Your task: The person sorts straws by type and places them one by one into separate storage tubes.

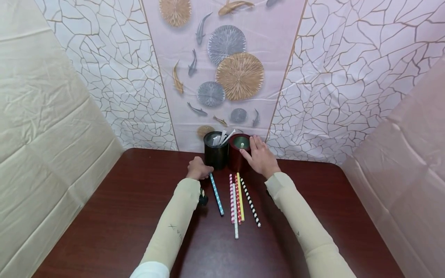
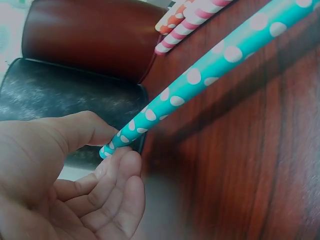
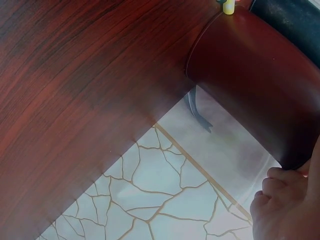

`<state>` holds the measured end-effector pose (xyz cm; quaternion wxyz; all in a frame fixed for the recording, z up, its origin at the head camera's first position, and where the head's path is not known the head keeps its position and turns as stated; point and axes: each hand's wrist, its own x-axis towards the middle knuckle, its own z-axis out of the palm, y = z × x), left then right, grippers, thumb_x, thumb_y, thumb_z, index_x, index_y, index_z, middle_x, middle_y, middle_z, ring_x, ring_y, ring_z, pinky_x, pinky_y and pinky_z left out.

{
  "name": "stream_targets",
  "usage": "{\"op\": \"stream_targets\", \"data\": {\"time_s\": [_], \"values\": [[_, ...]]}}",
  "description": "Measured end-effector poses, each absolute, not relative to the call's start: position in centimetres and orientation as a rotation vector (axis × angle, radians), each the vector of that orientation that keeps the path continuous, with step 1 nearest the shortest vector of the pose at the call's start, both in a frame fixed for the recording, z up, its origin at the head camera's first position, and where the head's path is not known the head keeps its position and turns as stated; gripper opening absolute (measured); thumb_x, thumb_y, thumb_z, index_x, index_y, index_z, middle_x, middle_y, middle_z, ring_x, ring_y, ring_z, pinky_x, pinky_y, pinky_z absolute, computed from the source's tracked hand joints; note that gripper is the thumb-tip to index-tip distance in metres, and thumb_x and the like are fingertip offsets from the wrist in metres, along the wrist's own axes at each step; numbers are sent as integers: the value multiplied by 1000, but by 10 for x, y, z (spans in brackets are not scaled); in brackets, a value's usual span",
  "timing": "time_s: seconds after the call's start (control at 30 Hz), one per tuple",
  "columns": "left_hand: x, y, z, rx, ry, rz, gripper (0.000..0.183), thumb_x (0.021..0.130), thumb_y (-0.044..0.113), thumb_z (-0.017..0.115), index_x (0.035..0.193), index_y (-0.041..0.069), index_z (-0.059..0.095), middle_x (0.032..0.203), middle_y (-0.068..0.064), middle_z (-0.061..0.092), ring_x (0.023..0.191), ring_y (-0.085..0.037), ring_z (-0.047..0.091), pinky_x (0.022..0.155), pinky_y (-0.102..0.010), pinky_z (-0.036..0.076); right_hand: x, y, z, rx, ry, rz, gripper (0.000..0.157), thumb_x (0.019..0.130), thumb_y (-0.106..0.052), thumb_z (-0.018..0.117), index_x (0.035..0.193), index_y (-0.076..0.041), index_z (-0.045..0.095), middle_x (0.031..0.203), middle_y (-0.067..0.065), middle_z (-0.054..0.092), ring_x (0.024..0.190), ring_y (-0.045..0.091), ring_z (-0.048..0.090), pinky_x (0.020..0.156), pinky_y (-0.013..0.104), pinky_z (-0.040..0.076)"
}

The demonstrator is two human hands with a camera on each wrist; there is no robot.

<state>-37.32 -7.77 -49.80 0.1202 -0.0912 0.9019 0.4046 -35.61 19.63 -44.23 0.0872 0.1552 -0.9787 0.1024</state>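
Beige sleeves extend over the counter. The left hand pinches the blue dotted straw by its far end, beside the black container; the right hand, fingers extended, rests against the red container.

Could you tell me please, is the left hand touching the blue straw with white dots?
Touching. The left wrist view shows it plainly: the left hand pinches one end of the blue straw.

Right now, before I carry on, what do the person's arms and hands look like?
The left hand and right hand are bare. The cream left sleeve bears dark marks; the cream right sleeve has a smaller mark. White fabric shows near the left elbow. A small black object, too unclear to identify, shows at the left wrist.
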Motion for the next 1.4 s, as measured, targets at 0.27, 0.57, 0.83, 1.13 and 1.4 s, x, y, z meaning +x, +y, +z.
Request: {"op": "stream_targets", "data": {"time_s": [0.27,0.57,0.83,1.13,1.4], "values": [[-345,-84,-458,-273,2758,1165,26,96,27,75,85,3,73,65,-6,72,75,-28,78,63,-29,55,-357,195,-443,469,-2927,303,86,112,-59,32,166,5,18,175,25,19,164,40,17,133,54,21],[-346,-95,-429,-152,2913,1102,32,96,30,74,78,3,78,73,-10,78,78,-29,77,95,-45,54,-358,196,-442,464,-2926,302,85,112,-58,33,166,6,18,175,26,20,164,41,18,133,54,21],[-345,-100,-398,35,3069,1138,43,94,23,75,54,14,61,57,-4,69,57,-21,64,60,-33,48,-358,195,-443,463,-2930,317,85,112,-58,33,166,6,18,174,26,20,164,41,17,134,54,20],[-343,-97,-363,108,3135,1129,56,91,22,70,43,20,43,40,8,40,43,-12,37,51,-30,30,-358,195,-443,458,-2928,322,84,112,-57,33,166,5,17,175,26,19,165,40,16,134,54,18],[-335,-90,-332,199,3169,1269,51,90,15,70,46,19,44,44,9,35,49,-12,33,52,-29,30,-357,194,-443,462,-2924,309,85,112,-58,32,166,5,18,175,26,20,165,40,17,134,54,20]]}}
